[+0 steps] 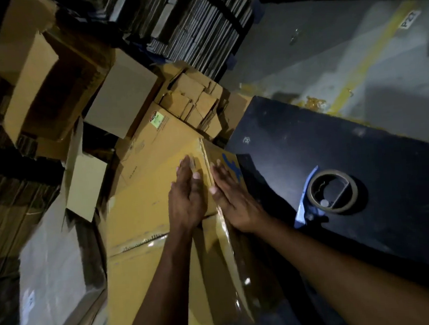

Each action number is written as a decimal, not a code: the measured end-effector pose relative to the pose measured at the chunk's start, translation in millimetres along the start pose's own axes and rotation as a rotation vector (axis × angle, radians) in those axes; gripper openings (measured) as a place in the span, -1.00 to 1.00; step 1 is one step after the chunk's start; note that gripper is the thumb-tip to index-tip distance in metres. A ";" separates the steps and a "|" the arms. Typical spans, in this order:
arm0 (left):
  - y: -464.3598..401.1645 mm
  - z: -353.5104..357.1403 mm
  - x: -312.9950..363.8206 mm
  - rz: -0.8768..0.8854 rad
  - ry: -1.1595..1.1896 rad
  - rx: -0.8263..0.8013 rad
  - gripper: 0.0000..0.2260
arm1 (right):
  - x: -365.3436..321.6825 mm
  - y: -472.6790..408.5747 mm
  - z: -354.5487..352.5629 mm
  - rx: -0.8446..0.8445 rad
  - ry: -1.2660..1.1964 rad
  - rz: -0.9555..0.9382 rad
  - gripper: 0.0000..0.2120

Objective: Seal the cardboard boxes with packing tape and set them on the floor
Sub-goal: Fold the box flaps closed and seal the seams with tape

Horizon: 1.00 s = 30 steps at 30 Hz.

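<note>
I am looking down at a grey concrete floor (pixel 310 61) that is carrying a yellow painted line (pixel 368 57) along its right side. Bundles of flattened cardboard (pixel 198 23) are standing stacked at the top, and loose open boxes (pixel 50 80) are lying piled to the left. A dark table (pixel 347 153) is filling the right side, and the cardboard box (pixel 146 218) I am working on is sitting just beside its left edge, resting among the other cartons, with clear packing tape (pixel 224 227) glinting along its centre seam and over its near edge. A box with a green label (pixel 155 131) is lying just beyond it.

Both of my forearms are reaching in from the bottom. My left hand (pixel 186 197) is lying flat on the box top, fingers straight and together, pressing down just left of the seam. My right hand (pixel 232 199) is doing the same just right of the seam, fingers extended and relaxed, gripping nothing. A tape dispenser (pixel 329 192) with a blue handle and a brown roll is resting on the table, near my right hand but apart from it.
</note>
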<state>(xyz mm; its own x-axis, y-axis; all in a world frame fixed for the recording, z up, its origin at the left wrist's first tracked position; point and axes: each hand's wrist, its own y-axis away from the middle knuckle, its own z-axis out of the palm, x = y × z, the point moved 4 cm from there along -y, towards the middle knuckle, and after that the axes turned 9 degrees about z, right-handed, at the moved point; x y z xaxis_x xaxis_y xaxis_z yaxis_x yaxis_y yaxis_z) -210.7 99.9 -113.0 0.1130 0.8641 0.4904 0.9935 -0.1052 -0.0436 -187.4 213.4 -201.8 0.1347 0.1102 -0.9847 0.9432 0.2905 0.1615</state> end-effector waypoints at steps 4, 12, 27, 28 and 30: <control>47.0 -12.6 2.3 -0.019 -0.039 0.010 -0.53 | -5.9 -24.2 -7.7 -0.054 0.078 -0.020 -0.36; 165.3 -10.3 8.4 0.067 0.011 -0.012 -0.60 | -17.9 23.1 -11.3 -0.229 -0.103 0.022 -0.26; 186.1 -1.0 -4.6 0.354 -0.224 -0.245 -0.21 | 43.3 114.6 6.4 -0.162 -0.304 0.073 -0.26; 186.1 -0.9 -5.0 0.357 -0.237 -0.244 -0.20 | 44.7 115.0 3.0 -0.141 -0.314 0.084 -0.32; 186.0 -0.9 -7.0 0.356 -0.254 -0.247 -0.17 | 41.1 115.6 -4.0 -0.116 -0.381 0.109 -0.39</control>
<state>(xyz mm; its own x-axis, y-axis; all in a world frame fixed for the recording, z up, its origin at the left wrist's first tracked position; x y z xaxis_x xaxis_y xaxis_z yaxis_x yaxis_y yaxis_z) -26.7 73.8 -123.8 0.4748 0.8426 0.2543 0.8631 -0.5023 0.0530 -74.0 255.3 -223.3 0.3552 -0.2074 -0.9115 0.8797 0.4039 0.2510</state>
